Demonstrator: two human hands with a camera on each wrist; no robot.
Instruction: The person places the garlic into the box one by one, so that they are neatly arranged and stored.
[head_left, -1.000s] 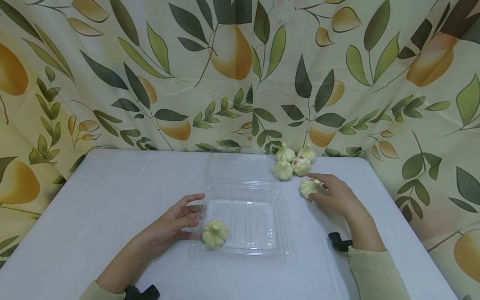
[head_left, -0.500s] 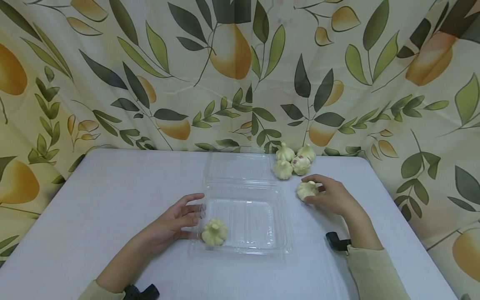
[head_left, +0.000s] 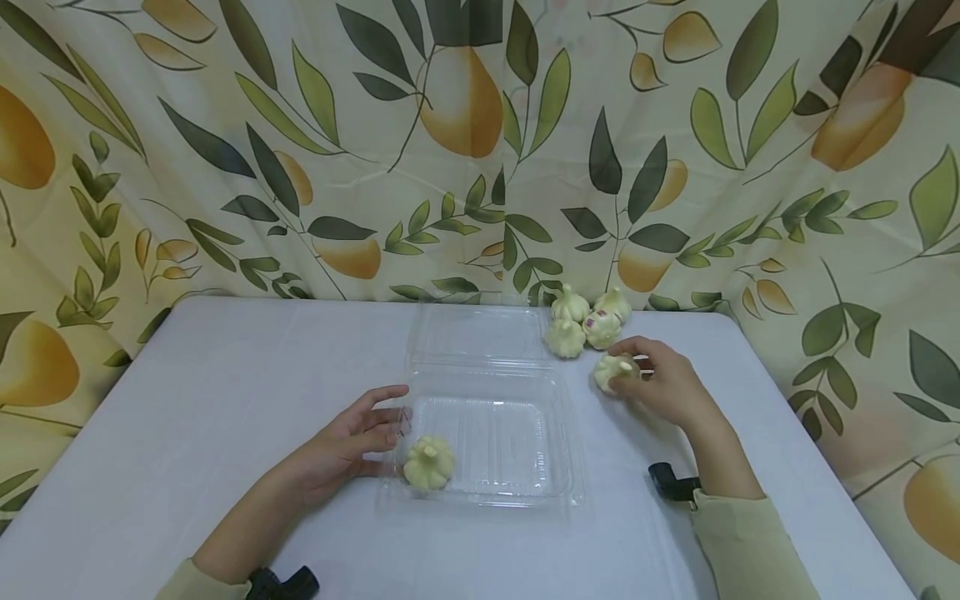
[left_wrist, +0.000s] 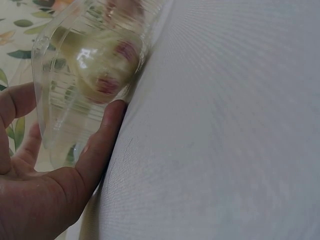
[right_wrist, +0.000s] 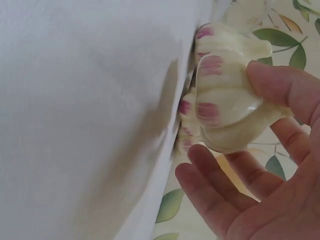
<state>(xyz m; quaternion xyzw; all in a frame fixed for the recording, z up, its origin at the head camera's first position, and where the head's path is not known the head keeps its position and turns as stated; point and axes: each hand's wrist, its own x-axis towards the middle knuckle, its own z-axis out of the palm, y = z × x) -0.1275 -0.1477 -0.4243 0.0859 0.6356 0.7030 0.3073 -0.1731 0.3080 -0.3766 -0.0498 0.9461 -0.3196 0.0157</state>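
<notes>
A clear plastic clamshell box [head_left: 495, 437] lies with its lid folded back. One pale garlic bulb [head_left: 430, 463] sits at the left front inside its base. My left hand [head_left: 348, 446] touches the box's left wall with spread, nearly straight fingers; in the left wrist view the thumb lies along the table beside the wall. To the right of the box, my right hand [head_left: 667, 383] pinches another garlic bulb [right_wrist: 230, 107] between thumb and fingers. Purple streaks show on that bulb in the right wrist view. Its far side is hidden by the fingers.
Several more garlic bulbs [head_left: 567, 339] are clustered at the back, right of the lid [head_left: 480, 335]. A white cloth covers the table [head_left: 225, 375]. Behind it hangs a patterned curtain [head_left: 450, 208] close to the back edge.
My right hand has closed its grip on the nearest garlic bulb, which has shifted slightly left and tilted. The left hand and the box have stayed in place.
</notes>
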